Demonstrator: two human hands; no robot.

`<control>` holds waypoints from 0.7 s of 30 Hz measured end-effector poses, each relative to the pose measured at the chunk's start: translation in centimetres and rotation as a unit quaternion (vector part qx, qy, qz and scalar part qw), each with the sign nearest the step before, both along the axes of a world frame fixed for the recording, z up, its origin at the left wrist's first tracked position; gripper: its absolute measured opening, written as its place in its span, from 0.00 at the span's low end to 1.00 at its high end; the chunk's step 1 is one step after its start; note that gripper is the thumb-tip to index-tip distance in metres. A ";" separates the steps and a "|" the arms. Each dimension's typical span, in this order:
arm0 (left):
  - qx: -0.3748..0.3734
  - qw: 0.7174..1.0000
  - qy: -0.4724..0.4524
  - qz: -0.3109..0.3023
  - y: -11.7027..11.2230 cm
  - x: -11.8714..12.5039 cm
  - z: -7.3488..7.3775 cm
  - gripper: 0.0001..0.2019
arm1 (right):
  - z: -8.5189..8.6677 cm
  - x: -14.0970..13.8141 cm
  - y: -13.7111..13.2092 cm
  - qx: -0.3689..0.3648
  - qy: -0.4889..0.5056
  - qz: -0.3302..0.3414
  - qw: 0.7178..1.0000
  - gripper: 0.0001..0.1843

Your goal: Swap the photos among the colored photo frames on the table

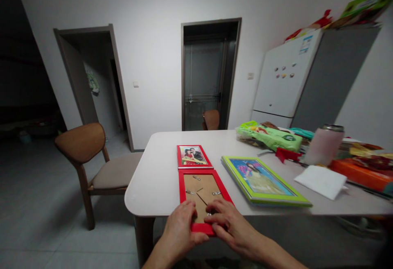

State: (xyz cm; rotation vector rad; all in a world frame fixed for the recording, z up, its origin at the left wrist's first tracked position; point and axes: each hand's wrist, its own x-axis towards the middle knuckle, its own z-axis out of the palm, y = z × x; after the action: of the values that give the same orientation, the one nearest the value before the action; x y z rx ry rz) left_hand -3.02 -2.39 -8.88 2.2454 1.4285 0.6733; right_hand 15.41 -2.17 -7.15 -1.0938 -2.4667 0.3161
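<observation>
A red picture frame (201, 189) lies face down at the near edge of the white table (156, 175), its brown backing board and metal clips showing. My left hand (181, 224) rests on the frame's near left corner, fingers curled over the red edge. On the near right part my right hand (229, 222) presses its fingertips by a clip on the backing. A smaller red frame (193, 156) with a photo lies face up just beyond. A green frame (260, 181) with a picture lies to the right.
A wooden chair (98, 162) stands left of the table. A white cloth (322, 181), a pink tumbler (324, 144), snack packets (270, 136) and an orange box (359, 172) crowd the right side. A white fridge (288, 80) stands behind. Two doorways open in the far wall.
</observation>
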 end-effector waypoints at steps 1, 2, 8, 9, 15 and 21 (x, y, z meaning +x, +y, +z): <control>-0.003 1.000 0.001 0.000 0.0 0.0 -0.1 0.31 | 0.0 -0.2 0.4 -0.003 0.005 -0.002 1.000 0.15; -0.007 1.000 0.002 0.001 0.0 0.0 -0.1 0.32 | -0.1 -0.5 0.9 -0.005 0.010 -0.006 1.000 0.15; -0.016 1.000 0.001 -0.003 0.1 -0.1 -0.4 0.36 | -0.4 -3.5 4.6 0.008 -0.015 -0.052 0.999 0.17; -0.011 1.000 -0.002 -0.006 0.1 -0.1 -0.4 0.35 | -0.4 -4.0 5.1 0.013 -0.030 -0.061 0.998 0.16; -0.010 1.000 -0.017 -0.009 0.0 -0.3 -0.3 0.35 | -0.4 -5.1 6.2 0.031 -0.092 -0.061 0.993 0.12; -0.010 1.000 -0.017 -0.007 0.0 -0.4 -0.3 0.34 | -0.7 -4.7 6.2 0.045 -0.101 -0.054 0.992 0.10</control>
State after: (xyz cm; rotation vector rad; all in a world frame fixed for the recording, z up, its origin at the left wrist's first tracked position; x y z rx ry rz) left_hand -3.40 -2.43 -9.18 2.2163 1.3952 0.6858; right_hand 10.67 4.01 -7.90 -1.2699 -2.5554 0.0622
